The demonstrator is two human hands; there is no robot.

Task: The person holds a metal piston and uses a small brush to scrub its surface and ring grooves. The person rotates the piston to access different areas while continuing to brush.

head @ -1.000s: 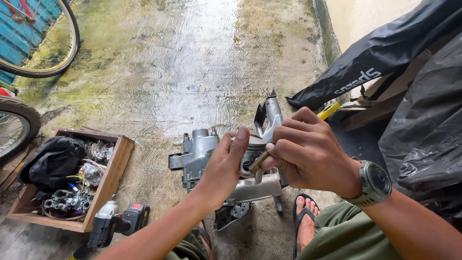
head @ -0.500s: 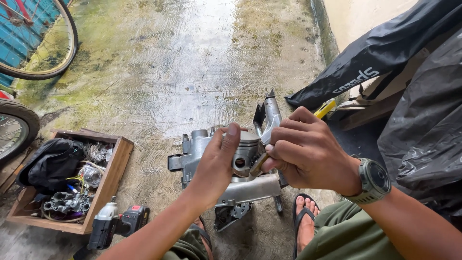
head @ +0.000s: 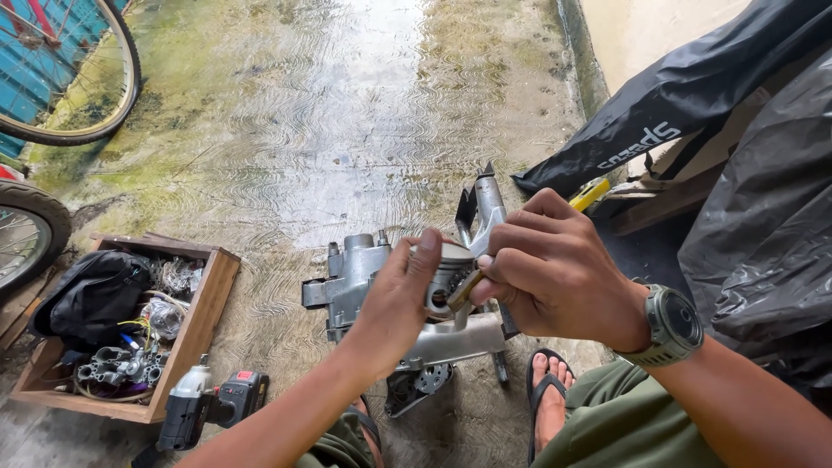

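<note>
A grey metal engine case point(head: 357, 276) stands on the wet concrete floor between my knees. My left hand point(head: 398, 302) holds a round silver piston point(head: 450, 270) against the case, fingers wrapped over its top. Close on its right, my right hand point(head: 548, 269) grips a tool with a yellow handle point(head: 591, 192); the tool's tip pokes into the hole in the piston's side. A dark watch point(head: 669, 324) sits on my right wrist. A metal bracket point(head: 485, 206) rises behind the piston.
A wooden box point(head: 192, 334) of small parts and a black bag point(head: 91, 295) stands at the left. A cordless power tool point(head: 213, 403) lies in front of it. Bicycle wheels point(head: 74, 95) lean at the far left. Black plastic sheeting point(head: 745, 208) covers things on the right. My sandalled foot point(head: 548, 394) rests below.
My left hand has shifted slightly on the piston, turning it so its side hole shows. My right hand has kept the tool at the piston with little movement.
</note>
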